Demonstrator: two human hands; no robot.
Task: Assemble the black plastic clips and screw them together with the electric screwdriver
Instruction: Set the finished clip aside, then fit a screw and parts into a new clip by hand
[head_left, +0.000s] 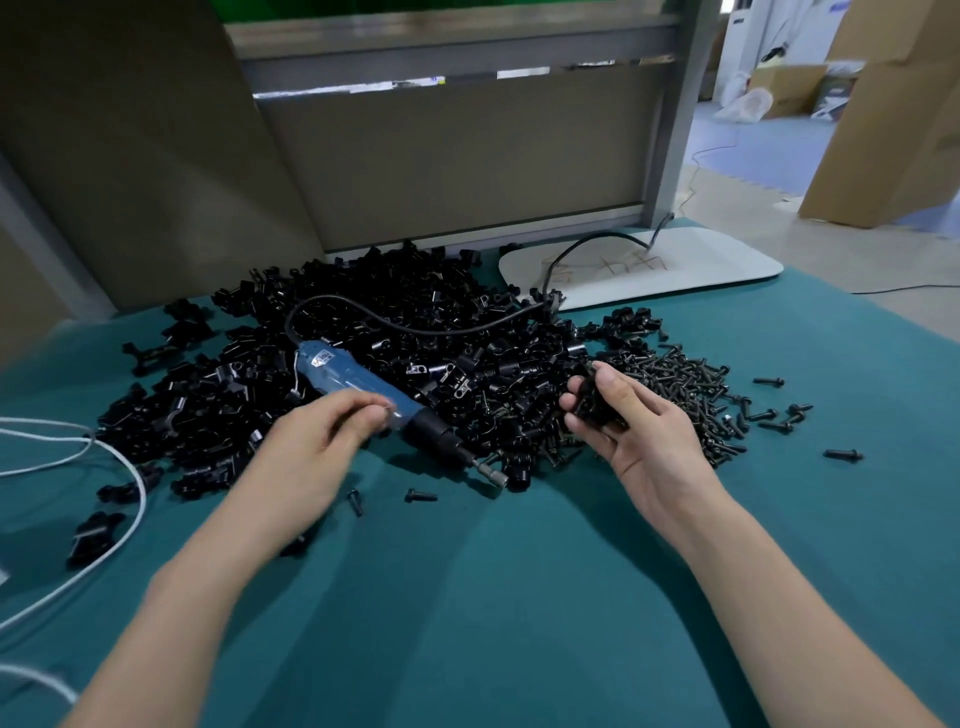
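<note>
Gripping a black clip (595, 405) in the right hand (641, 441), palm up, thumb on top. Holding the left hand (311, 447) over the blue electric screwdriver (343, 374), fingertips drawn together; too blurred to tell whether pinching anything. Beyond both hands, heaped clips (415, 312); right of the right hand, screws (685, 384).

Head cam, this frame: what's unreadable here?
Head view only.
- left hand fingertips: motion-blurred; pinching something small or touching the electric screwdriver, can't tell.
- black clip: right hand covers most of it; one piece or two, unclear.
- white cord: cut off at left edge.
</note>
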